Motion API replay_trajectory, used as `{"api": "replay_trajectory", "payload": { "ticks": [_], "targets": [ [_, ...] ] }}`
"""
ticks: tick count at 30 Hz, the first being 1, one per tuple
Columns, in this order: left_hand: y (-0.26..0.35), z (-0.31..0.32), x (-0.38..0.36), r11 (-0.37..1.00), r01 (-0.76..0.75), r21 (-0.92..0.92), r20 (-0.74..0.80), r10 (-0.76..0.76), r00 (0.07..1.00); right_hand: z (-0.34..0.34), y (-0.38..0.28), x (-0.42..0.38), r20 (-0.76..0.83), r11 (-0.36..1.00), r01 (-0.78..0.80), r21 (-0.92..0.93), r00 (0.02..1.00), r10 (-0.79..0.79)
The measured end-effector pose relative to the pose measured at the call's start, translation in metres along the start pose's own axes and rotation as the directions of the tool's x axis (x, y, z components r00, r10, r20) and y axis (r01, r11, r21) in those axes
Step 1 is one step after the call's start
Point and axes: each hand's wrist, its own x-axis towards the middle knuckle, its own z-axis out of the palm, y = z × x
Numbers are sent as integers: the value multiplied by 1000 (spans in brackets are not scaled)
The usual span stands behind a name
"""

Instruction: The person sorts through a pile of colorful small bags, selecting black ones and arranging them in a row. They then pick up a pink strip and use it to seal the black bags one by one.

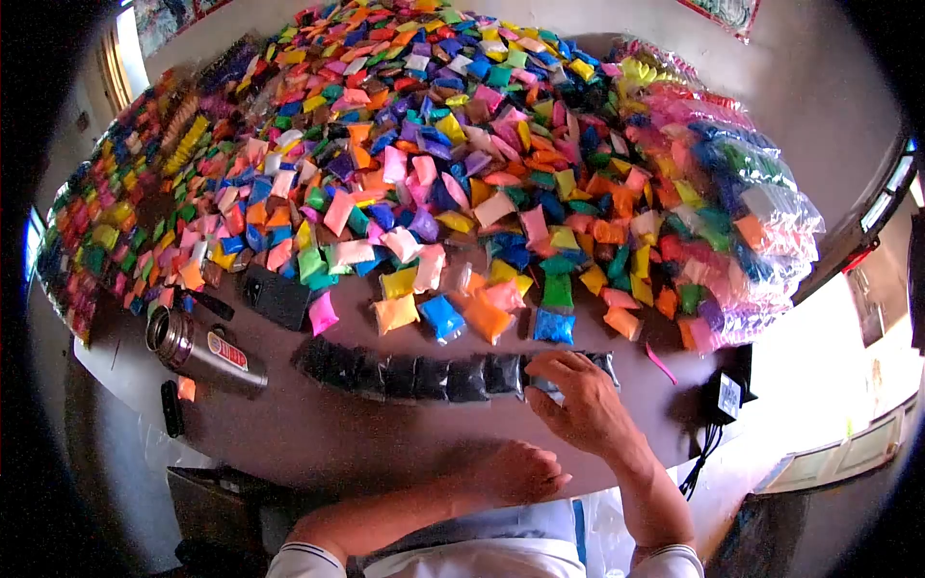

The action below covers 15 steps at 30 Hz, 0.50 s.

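A row of small black packets [434, 378] lies side by side on the table, in front of a large heap of colored packets. My right hand [583, 400] is over the right end of this row. Its fingertips rest at the upper edge of one black packet and its thumb at the lower edge, so the hand covers most of that packet. Closer to my body, my left hand [520, 472] is curled closed at the table's front edge. Whatever is inside those fingers, if anything, is hidden.
Colored packets [395, 164] pile high across the table [366, 438]. Clear bags of packets [761, 222] are stacked at the right. On the left are a steel flask [207, 352], a dark phone-like slab [277, 297] and a small black object [171, 408]. A black adapter with cables [725, 397] sits at the right edge.
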Motion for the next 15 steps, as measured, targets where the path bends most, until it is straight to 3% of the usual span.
{"api": "replay_trajectory", "payload": {
  "ticks": [4,6,9,12,15],
  "targets": [
    [-13,5,10,995,73,75,18,-74,997,6,36,15,41,978,-79,-191,995,89],
    [-11,-11,8,980,97,-174,-12,-100,995,5,43,28,55,964,-89,-251,993,106],
    [-17,-22,8,984,7,-181,-15,-10,1000,13,43,55,75,935,-136,-327,983,169],
    [-23,-21,4,972,-110,-209,-25,107,994,34,45,86,49,979,-83,-188,994,94],
    [-29,-12,-1,967,-164,-194,-107,145,984,66,62,116,100,978,35,-207,995,-15]
  ]
}}
